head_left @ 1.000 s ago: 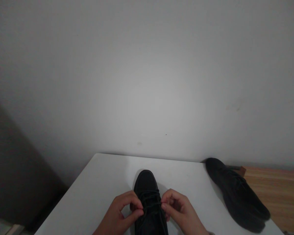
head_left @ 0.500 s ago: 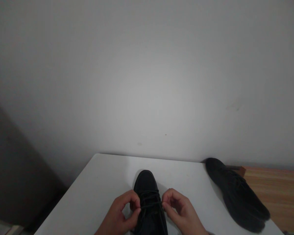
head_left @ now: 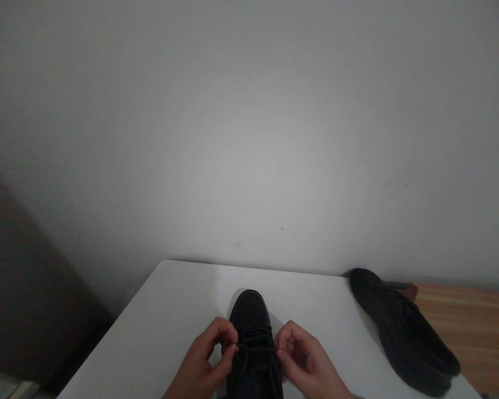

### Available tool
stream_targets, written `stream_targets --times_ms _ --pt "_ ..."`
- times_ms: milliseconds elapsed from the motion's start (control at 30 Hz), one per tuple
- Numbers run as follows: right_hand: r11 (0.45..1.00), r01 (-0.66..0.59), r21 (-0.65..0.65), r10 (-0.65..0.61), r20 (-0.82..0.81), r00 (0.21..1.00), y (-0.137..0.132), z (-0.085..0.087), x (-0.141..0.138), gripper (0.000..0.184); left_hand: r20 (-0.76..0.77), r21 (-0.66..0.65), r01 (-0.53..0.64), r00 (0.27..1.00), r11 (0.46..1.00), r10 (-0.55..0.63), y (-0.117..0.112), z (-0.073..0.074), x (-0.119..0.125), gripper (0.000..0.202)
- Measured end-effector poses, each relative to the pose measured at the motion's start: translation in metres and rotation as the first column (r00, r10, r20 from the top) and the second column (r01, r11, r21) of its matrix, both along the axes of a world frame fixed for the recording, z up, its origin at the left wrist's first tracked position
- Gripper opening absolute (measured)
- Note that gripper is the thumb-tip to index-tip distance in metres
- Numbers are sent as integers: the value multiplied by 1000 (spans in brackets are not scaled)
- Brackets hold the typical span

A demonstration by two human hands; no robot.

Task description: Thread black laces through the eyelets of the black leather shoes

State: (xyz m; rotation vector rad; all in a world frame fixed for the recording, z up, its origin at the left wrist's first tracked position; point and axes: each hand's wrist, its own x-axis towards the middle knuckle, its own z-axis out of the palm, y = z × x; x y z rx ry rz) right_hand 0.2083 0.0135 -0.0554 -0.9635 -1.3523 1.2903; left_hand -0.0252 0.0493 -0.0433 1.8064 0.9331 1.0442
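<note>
A black lace-up shoe [head_left: 250, 308] rests on the white table [head_left: 183, 299], its toe pointing away from me. At its left side my left hand [head_left: 210, 357] pinches a black shoelace [head_left: 255, 349] between thumb and forefinger. On the opposite side, my right hand [head_left: 303, 357] pinches the lace too, thumb against forefinger. The lace runs across the shoe's tongue between both hands. Further lace rows show nearer the toe. The heel end of the shoe is cut off by the lower picture edge.
A second black shoe [head_left: 403, 332] lies at the table's right edge, toe towards the wall. Beyond that edge is a wood-grain surface [head_left: 469, 327]. A pale wall [head_left: 258, 138] rises directly behind the table.
The shoe has shifted slightly to the right. My left hand has risen a little with the lace; my right hand has hardly moved.
</note>
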Motion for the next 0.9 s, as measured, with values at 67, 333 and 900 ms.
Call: stream_targets --times_ms 67,333,900 --pt "1000 -3 -7 3 -5 1000 0 -1 -1 42 24 -27 7 1000 1000 -7 -1 0 0 4" --pt "996 87 -4 -87 -50 995 2 -2 -7 43 151 -180 110 985 977 -83 -2 -2 3 16" --pt "994 100 -30 -102 -44 994 -1 8 -5 35 127 -41 12 992 999 -7 -4 -11 13 9"
